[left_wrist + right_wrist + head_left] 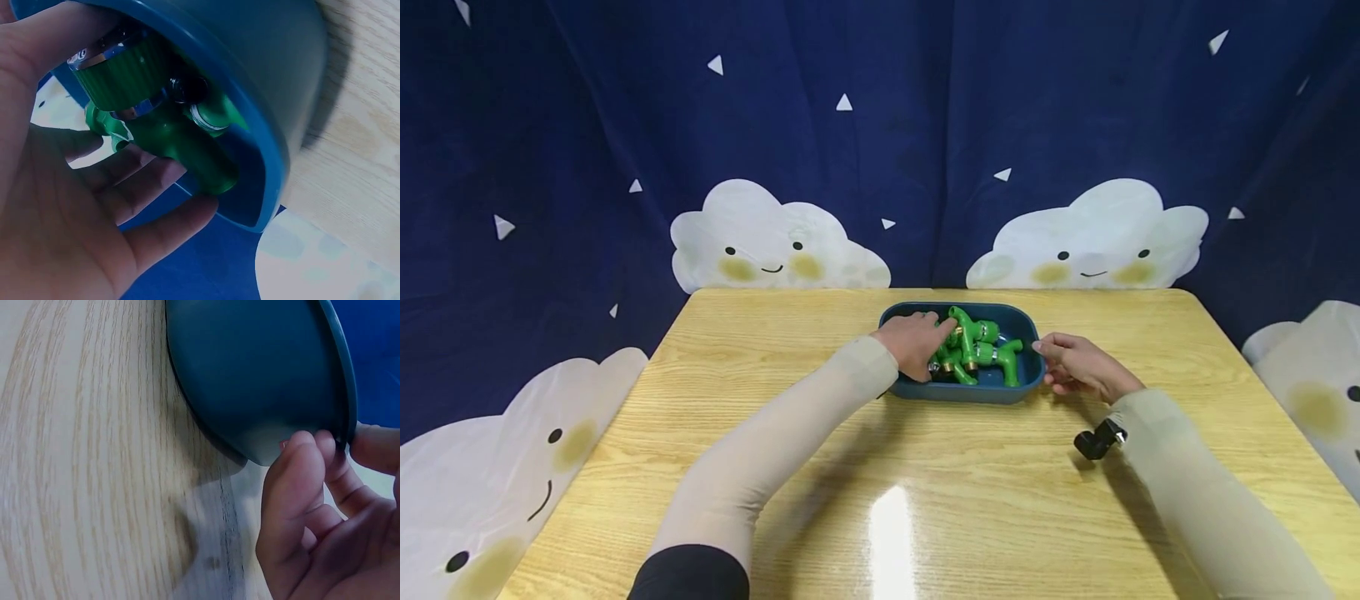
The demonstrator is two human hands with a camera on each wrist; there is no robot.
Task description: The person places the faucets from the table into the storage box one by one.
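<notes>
A blue oblong bin point(970, 392) stands toward the back of the table, holding several green plastic taps point(967, 340) with brass-coloured threaded ends. My left hand point(913, 342) reaches into the bin's left end. In the left wrist view, its thumb and fingers curl round one green tap point(181, 147) with a ribbed collar, near the bin's rim point(247, 106). At the opposite end, my right hand point(1084, 367) pinches the rim. The right wrist view shows the thumb and fingertips on either side of the bin wall point(256, 369). Part of the left fingers is hidden in the head view.
The wooden table point(790, 333) extends around the bin, with a bright reflection near its front. A dark blue curtain point(925, 150) with white clouds hangs behind it and at both sides. A black wrist device point(1099, 439) hangs by the right sleeve.
</notes>
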